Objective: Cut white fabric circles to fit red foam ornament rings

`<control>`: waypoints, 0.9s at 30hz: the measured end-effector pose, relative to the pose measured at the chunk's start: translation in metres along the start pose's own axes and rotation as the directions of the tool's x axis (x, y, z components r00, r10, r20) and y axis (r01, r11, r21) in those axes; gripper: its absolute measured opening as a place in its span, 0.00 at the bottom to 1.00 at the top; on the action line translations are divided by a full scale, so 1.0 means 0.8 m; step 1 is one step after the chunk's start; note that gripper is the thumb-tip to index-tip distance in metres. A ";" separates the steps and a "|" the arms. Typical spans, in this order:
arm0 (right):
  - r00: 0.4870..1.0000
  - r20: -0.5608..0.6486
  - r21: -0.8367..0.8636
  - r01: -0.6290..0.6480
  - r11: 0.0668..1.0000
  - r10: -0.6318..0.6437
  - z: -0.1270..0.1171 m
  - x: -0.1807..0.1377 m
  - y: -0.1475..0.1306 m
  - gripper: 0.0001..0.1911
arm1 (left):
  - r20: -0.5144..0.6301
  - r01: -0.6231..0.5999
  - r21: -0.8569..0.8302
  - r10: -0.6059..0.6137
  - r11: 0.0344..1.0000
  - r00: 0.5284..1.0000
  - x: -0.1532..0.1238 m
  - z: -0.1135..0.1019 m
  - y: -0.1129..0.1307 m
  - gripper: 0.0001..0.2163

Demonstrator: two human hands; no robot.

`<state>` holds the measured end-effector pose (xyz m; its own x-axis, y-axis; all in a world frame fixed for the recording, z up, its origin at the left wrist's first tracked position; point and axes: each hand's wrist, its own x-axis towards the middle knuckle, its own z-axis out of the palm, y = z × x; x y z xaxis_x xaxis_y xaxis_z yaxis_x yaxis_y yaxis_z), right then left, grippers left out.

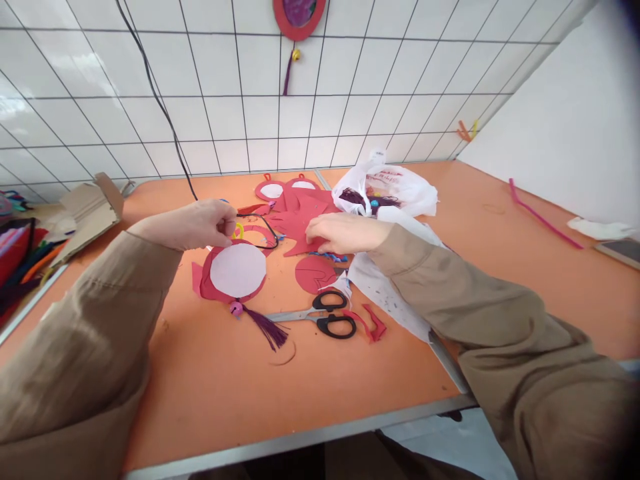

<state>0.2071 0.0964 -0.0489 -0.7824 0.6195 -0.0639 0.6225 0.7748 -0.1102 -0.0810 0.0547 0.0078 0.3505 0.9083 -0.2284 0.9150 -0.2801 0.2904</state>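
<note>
My left hand (213,223) is closed, fingers curled down, just above the top edge of a red paper disc with a white round centre (238,270). What it pinches, if anything, is hidden. A pink bell (237,309) and a purple tassel (267,328) hang from that disc. Beside the fingers are a bent black strip (270,230) and a yellow ring (239,231). Over the pile of red paper scraps (295,223), my right hand (343,233) reaches with loosely bent fingers, its fingertips at the paper. Black-handled scissors (315,315) lie slightly spread in front.
A white plastic bag (415,190) with purple strands sits behind my right hand. Two finished-looking red rings (273,191) lie at the back. Cardboard (93,213) and coloured materials (20,253) are at left; a pink strip (545,213) lies right. A black cable (150,73) hangs along the tiled wall.
</note>
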 end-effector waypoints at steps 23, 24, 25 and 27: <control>0.914 -0.263 -0.008 0.318 0.948 -0.309 0.048 0.022 -0.052 0.15 | 0.036 0.026 0.095 -0.029 0.995 0.999 0.001 0.002 -0.005 0.05; 0.917 -0.262 0.005 0.312 0.950 -0.300 0.048 0.022 -0.052 0.12 | 0.033 0.024 0.094 -0.028 0.995 0.999 0.001 0.002 -0.005 0.05; 0.920 -0.263 0.019 0.307 0.952 -0.291 0.047 0.022 -0.051 0.10 | 0.033 0.023 0.092 -0.027 0.995 0.999 0.001 0.002 -0.005 0.05; 0.919 -0.281 0.044 0.301 0.953 -0.278 0.047 0.022 -0.051 0.06 | 0.037 0.024 0.082 -0.027 0.996 0.999 0.000 0.002 -0.004 0.05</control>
<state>0.1673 0.0710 -0.0831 -0.8864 0.3895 0.2502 0.3564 0.9191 -0.1680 -0.0839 0.0555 0.0054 0.3327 0.9034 -0.2707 0.9365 -0.2826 0.2077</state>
